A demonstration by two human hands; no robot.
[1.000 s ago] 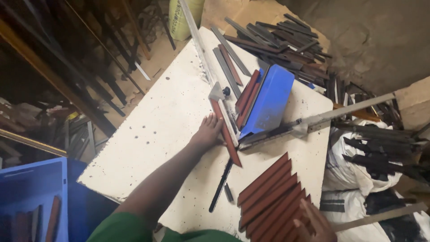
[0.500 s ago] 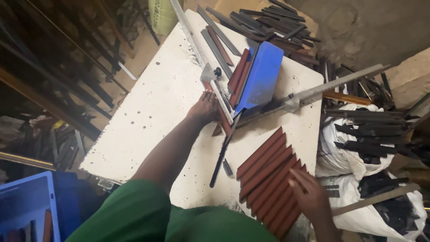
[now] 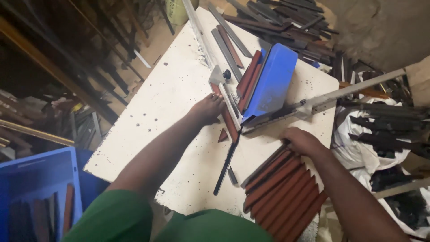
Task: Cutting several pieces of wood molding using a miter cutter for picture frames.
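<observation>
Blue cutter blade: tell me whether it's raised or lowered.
Raised. The blue blade tilts up off the white table, with reddish strips lying beneath its edge.

This was a workshop, rough and crowded. A blue-bladed lever cutter (image 3: 268,85) was mounted on a worn, speckled white surface (image 3: 165,98), just beyond the left hand (image 3: 208,109). Reddish-brown strips (image 3: 280,192) lay fanned beneath the right hand (image 3: 302,141). Dark metal offcuts (image 3: 286,18) were heaped past the cutter, long bars (image 3: 67,58) leaned in the gloom left of the left hand, and a blue crate (image 3: 40,188) held more strips.
</observation>
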